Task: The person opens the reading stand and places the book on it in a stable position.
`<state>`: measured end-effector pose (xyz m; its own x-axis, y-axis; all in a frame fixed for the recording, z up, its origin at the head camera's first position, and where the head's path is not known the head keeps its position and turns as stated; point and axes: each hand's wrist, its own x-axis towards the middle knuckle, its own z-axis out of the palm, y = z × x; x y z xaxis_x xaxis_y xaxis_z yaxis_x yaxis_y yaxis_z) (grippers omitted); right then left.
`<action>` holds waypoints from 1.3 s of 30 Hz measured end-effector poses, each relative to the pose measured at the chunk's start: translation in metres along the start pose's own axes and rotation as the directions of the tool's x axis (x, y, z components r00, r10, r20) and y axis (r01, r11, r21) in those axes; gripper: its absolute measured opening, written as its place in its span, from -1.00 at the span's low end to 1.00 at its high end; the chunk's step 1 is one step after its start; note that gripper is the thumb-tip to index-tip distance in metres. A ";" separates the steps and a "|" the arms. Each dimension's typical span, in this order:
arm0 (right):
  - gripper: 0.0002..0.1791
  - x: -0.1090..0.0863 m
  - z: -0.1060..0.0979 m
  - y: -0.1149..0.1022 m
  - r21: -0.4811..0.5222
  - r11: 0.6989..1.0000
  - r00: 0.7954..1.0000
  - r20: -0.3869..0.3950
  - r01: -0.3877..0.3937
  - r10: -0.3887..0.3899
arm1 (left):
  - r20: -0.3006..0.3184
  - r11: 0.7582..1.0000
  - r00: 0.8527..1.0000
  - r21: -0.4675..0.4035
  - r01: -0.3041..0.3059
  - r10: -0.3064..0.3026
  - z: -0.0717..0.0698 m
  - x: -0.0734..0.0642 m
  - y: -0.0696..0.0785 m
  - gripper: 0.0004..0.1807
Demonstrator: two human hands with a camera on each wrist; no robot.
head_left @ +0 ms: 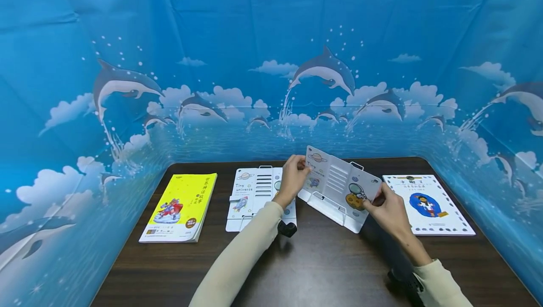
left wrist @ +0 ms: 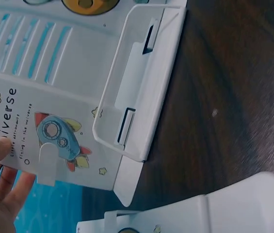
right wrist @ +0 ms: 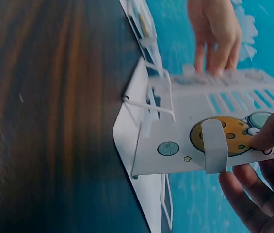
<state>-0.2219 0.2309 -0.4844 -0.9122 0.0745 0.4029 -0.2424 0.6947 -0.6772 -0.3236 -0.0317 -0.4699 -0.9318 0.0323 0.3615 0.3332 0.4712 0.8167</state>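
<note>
Between my two hands is a white metal book stand (head_left: pixel 337 182) printed with a planet and cartoon figures, tilted, its wire page holder (left wrist: pixel 108 80) at the lower ledge. My left hand (head_left: pixel 292 178) pinches its left edge, thumb on the printed face and fingers behind. On the opposite edge my right hand (head_left: pixel 390 210) grips with the thumb (right wrist: pixel 272 131) in front, beside a white clip (right wrist: pixel 215 145). Whether the ledge touches the table, I cannot tell. A second, matching book stand (head_left: pixel 245 198) lies at the left, partly hidden by my left forearm.
A yellow book (head_left: pixel 180 203) lies on the left of the dark wooden table (head_left: pixel 314 269). At the right is a white book (head_left: pixel 428 203) with a blue round picture, close to my right hand. A blue dolphin-print cloth (head_left: pixel 271 85) hangs behind the table.
</note>
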 end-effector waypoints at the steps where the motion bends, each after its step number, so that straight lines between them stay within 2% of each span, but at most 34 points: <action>1: -0.64 -0.002 0.002 -0.002 0.004 1.000 1.000 -0.003 0.022 -0.022 | 0.001 1.000 1.000 0.003 -0.002 0.002 0.000 0.002 -0.001 -0.67; 5: -0.63 -0.008 0.009 -0.012 0.010 0.994 0.994 -0.022 0.109 -0.109 | 0.019 1.000 1.000 0.012 -0.003 0.003 -0.001 0.011 -0.004 -0.64; 9: -0.63 -0.014 0.019 -0.023 0.002 0.978 0.976 -0.053 0.210 -0.210 | 0.057 1.000 0.998 0.012 0.014 -0.015 -0.003 0.019 -0.006 -0.63; 13: -0.63 -0.019 0.031 -0.035 0.014 0.954 0.953 -0.047 0.300 -0.299 | 0.109 0.998 0.993 -0.013 0.057 -0.055 -0.006 0.025 -0.005 -0.63; 18: -0.63 -0.023 0.046 -0.051 0.033 0.926 0.927 -0.031 0.375 -0.374 | 0.169 0.990 0.979 -0.058 0.125 -0.114 -0.008 0.032 0.000 -0.61; 22: -0.63 -0.024 0.057 -0.063 0.063 0.912 0.914 -0.010 0.406 -0.406 | 0.202 0.984 0.968 -0.075 0.164 -0.146 -0.007 0.035 0.004 -0.58; 27: -0.65 -0.022 0.066 -0.076 0.076 0.898 0.900 0.017 0.433 -0.436 | 0.234 0.983 0.962 -0.079 0.164 -0.141 -0.005 0.039 0.009 -0.53; 34: -0.66 -0.021 0.072 -0.081 0.077 0.911 0.911 0.048 0.406 -0.410 | 0.257 0.984 0.957 -0.077 0.160 -0.135 -0.004 0.040 0.010 -0.52; 39: -0.65 -0.021 0.073 -0.080 0.080 0.913 0.913 0.053 0.399 -0.404 | 0.268 0.983 0.955 -0.094 0.159 -0.128 -0.011 0.033 0.009 -0.53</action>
<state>-0.2077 0.1211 -0.4834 -0.7529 -0.2502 0.6088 -0.6118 0.6069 -0.5073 -0.3500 -0.0356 -0.4457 -0.9711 0.2069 0.1195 0.1930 0.3850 0.9025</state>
